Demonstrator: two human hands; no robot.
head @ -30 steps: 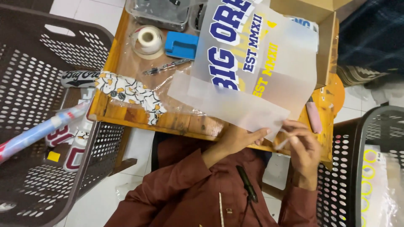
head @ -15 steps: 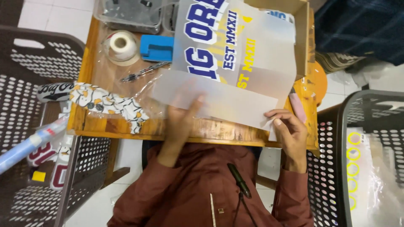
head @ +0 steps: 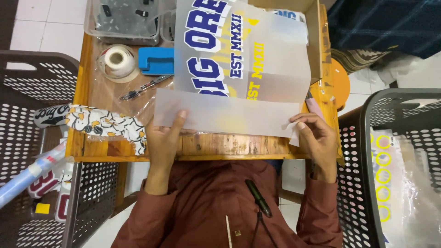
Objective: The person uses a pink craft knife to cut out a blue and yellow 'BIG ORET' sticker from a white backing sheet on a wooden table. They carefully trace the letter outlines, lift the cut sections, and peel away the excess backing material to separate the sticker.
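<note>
printed film sheet (head: 239, 59) cut off at top, left basket (head: 27, 92) cropped

Small print workshop indicated: printed transfer film (head: 239, 59) laid on wooden table (head: 220, 144), tape roll (head: 115, 59), perforated baskets (head: 32, 92) stocked with printed sheets.

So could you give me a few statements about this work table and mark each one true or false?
1. Both hands hold the near edge of a frosted printed sheet, the left hand and the right hand. True.
2. The roll of tape lies to the right of the sheet. False: it lies to its left, by the blue holder.
3. A pen lies on the wooden table. True.
4. The dark baskets stand on the table. False: they stand beside it, on either side.
5. The patterned cloth is in the right hand. False: it lies on the table, left of the left hand.
</note>
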